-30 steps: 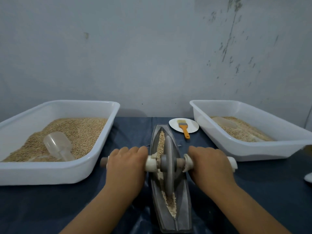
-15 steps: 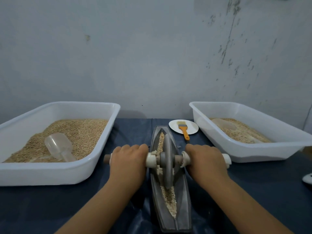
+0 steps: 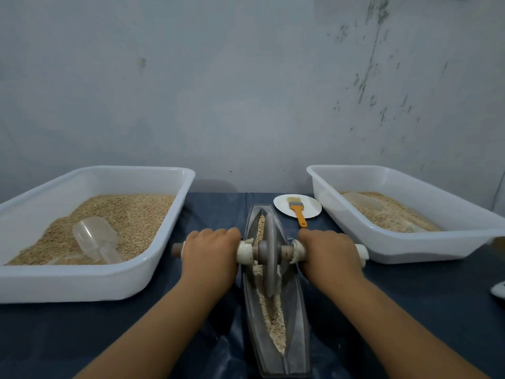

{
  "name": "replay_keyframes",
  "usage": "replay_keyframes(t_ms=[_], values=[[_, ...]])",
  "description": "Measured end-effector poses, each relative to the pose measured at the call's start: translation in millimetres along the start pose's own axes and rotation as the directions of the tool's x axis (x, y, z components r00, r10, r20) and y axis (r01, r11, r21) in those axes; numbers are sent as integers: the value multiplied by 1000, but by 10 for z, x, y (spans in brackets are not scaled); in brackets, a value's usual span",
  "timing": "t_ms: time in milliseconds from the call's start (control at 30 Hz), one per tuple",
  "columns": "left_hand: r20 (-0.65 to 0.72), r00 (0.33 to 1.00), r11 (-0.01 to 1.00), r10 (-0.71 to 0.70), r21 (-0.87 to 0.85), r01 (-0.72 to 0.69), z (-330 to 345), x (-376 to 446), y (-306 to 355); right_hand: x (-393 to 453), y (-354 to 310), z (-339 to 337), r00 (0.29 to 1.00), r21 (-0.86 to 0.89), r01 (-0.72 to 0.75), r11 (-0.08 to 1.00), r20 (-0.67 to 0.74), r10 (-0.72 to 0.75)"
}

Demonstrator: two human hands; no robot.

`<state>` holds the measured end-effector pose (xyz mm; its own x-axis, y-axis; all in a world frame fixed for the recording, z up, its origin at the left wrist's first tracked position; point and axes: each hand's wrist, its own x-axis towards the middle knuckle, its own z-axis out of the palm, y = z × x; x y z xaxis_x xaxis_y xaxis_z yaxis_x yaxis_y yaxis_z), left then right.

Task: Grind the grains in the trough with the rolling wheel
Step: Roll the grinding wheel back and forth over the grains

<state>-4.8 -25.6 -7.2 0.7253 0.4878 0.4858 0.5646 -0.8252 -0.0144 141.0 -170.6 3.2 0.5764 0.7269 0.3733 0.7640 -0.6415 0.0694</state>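
Gripping the axle on either side of the rolling wheel (image 3: 269, 253), you have both hands curled over it from above: your left hand (image 3: 210, 251) wraps the handle just left of the white collar, with the brown end of the rod showing past your knuckles, and your right hand (image 3: 329, 253) wraps the handle on the other side, with a white end cap showing beyond it. The wheel stands upright on its edge in the trough (image 3: 276, 294), roughly in its far half. The trough is a long, grey, boat-shaped vessel that lies lengthwise away from you on the dark blue table (image 3: 410, 310), between your forearms. The grains (image 3: 276, 321) lie along its groove, pale and crushed on the near side of the wheel, with a further strip visible beyond it.

To your left stands a white tub (image 3: 98, 280) heaped with tan grain, a clear plastic scoop (image 3: 95, 239) lying on top. To your right a second white tub (image 3: 426, 247) holds a shallower layer of grain, with another clear scoop (image 3: 360, 201) resting in it. Between the far end of the trough and that tub sits a small white plate (image 3: 311, 210), and across it lies a brush (image 3: 297, 212) with an orange handle pointing towards you.
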Motion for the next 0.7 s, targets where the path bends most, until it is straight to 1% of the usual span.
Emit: replay_keyframes(t_ms=[33,67,100,167,200,233,267,367,433,500,567,600,633,667,700], values=[[-6,1000,1000,12,-11,-12,-31,-77,3,-60,3,-20,1000,-24,7,1000,-11,-7],[-18,999,998,34,-45,-35,-52,-185,2,-156,6,-26,998,-49,31,998,-57,-34],[-46,998,996,51,-76,-54,-75,-297,-3,-272,11,-34,990,-63,67,996,-119,-74],[-85,994,992,75,-95,-83,-92,-477,-30,-479,36,-66,946,-13,143,990,-291,-141],[-101,991,991,85,-95,-94,-94,-520,-47,-542,52,-57,927,-3,172,985,-337,-163],[-106,991,991,86,-94,-96,-105,-523,-54,-554,73,-40,925,1,180,984,-340,-169],[-108,990,992,88,-81,-97,-92,-497,-56,-515,79,-36,941,7,172,985,-297,-162],[-53,997,997,47,-61,-51,-34,-276,-20,-213,44,34,989,-87,74,993,-118,-84],[-24,999,1000,29,5,-29,5,-69,8,-17,30,77,999,-38,20,999,-42,-22],[-18,1000,999,9,36,-8,41,41,10,64,19,74,1000,22,-9,1000,-16,9],[-15,1000,1000,12,10,-11,-5,-14,15,-13,15,38,1000,2,-14,1000,-16,14],[-33,999,999,40,-22,-40,-43,-106,26,-110,11,34,999,-21,0,1000,-51,-1],[-66,996,995,64,-67,-69,-71,-216,31,-237,13,29,995,-30,28,999,-98,-31],[-113,990,992,81,-83,-91,-92,-314,25,-359,29,20,983,-9,63,998,-171,-63],[-131,987,991,93,-85,-104,-105,-410,9,-467,47,4,969,13,102,995,-227,-96]])
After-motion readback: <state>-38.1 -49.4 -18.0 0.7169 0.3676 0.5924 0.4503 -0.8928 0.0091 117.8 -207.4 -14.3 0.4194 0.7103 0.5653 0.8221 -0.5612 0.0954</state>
